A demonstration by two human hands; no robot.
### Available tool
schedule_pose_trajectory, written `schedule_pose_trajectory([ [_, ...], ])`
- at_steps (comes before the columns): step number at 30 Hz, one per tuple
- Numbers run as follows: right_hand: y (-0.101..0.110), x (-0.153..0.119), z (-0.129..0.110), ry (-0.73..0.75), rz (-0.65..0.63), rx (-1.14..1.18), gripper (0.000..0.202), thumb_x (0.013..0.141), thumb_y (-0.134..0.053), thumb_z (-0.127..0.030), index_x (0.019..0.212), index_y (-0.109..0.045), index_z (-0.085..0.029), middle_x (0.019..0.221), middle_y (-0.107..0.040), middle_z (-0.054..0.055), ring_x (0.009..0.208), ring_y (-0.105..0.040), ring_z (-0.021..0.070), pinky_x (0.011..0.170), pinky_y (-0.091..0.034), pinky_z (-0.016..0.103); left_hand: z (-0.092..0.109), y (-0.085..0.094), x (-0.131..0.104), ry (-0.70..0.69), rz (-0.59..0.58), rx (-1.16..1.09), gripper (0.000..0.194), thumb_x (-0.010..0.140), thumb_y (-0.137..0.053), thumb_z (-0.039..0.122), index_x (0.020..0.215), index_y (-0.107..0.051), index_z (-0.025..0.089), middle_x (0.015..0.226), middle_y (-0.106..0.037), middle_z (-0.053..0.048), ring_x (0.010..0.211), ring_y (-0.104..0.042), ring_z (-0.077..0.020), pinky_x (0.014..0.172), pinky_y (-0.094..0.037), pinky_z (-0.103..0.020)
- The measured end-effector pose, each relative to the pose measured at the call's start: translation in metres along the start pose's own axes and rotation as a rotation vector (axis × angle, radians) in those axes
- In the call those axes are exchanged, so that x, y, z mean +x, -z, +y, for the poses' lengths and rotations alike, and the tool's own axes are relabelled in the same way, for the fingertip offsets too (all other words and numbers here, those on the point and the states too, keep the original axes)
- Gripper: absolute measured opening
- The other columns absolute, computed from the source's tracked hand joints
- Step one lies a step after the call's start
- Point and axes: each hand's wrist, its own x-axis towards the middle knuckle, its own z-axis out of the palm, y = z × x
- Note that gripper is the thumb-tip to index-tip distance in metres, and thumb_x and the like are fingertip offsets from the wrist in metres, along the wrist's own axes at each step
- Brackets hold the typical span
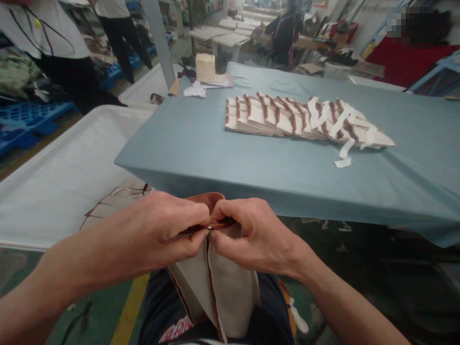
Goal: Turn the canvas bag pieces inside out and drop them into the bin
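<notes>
Close in front of my body I hold a cream fabric bag (232, 287) with brown edge binding, upright over my lap. My left hand (168, 227) is closed in a pinch on its upper edge. Thumb and fingers of my right hand (251, 230) pinch the same edge, and the fingertips of both hands almost meet at the brown seam. Behind the fingers a brown flap or strap (206, 197) curves up. Whatever lies exactly between the fingertips is too small to make out.
A table with a blue cover (187, 148) stands ahead, bearing overlapping cream fabric pieces (255, 112) and white strips (339, 122). At left is a white bin (72, 158) with bound fabric pieces (115, 201) inside. People stand at upper left; others work farther back.
</notes>
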Motion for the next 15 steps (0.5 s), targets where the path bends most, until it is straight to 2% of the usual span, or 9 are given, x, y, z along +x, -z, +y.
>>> schedule_pose_trajectory([
  [2, -0.001, 0.002, 0.000, -0.002, 0.006, -0.009, 0.016, 0.082, -0.061, -0.024, 0.074, -0.047, -0.024, 0.067, -0.054, -0.005, 0.061, -0.044, 0.0122, 0.064, -0.026, 0.030, 0.001, -0.001, 0.001, -0.072, -0.007, 0.086, 0.029, 0.097, -0.048, 0.006, 0.076, -0.061, 0.021, 0.068, -0.063, 0.004, 0.052, -0.058, -0.0106, 0.052, -0.038, -0.028],
  [7, 0.001, 0.005, 0.000, -0.057, -0.026, 0.004, 0.014, 0.082, -0.062, -0.024, 0.075, -0.050, -0.024, 0.064, -0.050, -0.007, 0.060, -0.040, 0.0120, 0.063, -0.027, 0.029, -0.006, -0.017, -0.003, -0.232, 0.208, 0.347, 0.041, 0.109, -0.045, 0.007, 0.074, -0.057, 0.023, 0.067, -0.060, 0.003, 0.054, -0.053, -0.0149, 0.054, -0.038, -0.034],
  [9, 0.003, 0.006, -0.002, -0.065, -0.031, -0.016, 0.012, 0.082, -0.062, -0.023, 0.076, -0.052, -0.024, 0.067, -0.055, -0.005, 0.062, -0.044, 0.0126, 0.064, -0.028, 0.030, -0.012, -0.024, -0.008, -0.272, 0.245, 0.394, 0.037, 0.114, -0.044, 0.009, 0.084, -0.061, 0.022, 0.071, -0.064, 0.002, 0.059, -0.057, -0.0167, 0.058, -0.042, -0.034],
  [11, 0.005, 0.007, -0.006, -0.069, -0.035, -0.009, 0.011, 0.082, -0.063, -0.022, 0.075, -0.054, -0.023, 0.068, -0.058, -0.004, 0.063, -0.047, 0.0129, 0.064, -0.028, 0.030, -0.017, -0.029, -0.015, -0.305, 0.268, 0.437, 0.027, 0.116, -0.044, 0.011, 0.102, -0.066, 0.020, 0.079, -0.072, 0.000, 0.066, -0.064, -0.0184, 0.063, -0.047, -0.034],
  [13, 0.008, 0.008, -0.011, -0.067, -0.032, 0.037, 0.015, 0.083, -0.063, -0.021, 0.072, -0.052, -0.023, 0.065, -0.053, -0.005, 0.061, -0.045, 0.0122, 0.063, -0.029, 0.030, -0.022, -0.034, -0.021, -0.326, 0.315, 0.484, 0.020, 0.117, -0.047, 0.012, 0.116, -0.066, 0.018, 0.087, -0.078, -0.002, 0.071, -0.069, -0.0198, 0.069, -0.051, -0.035],
  [15, 0.011, 0.010, -0.017, -0.070, -0.040, 0.110, 0.019, 0.084, -0.061, -0.020, 0.069, -0.050, -0.023, 0.062, -0.048, -0.006, 0.060, -0.044, 0.0118, 0.062, -0.029, 0.029, -0.027, -0.037, -0.025, -0.327, 0.366, 0.504, 0.019, 0.115, -0.050, 0.010, 0.121, -0.066, 0.017, 0.094, -0.083, -0.005, 0.078, -0.074, -0.0208, 0.077, -0.056, -0.035],
])
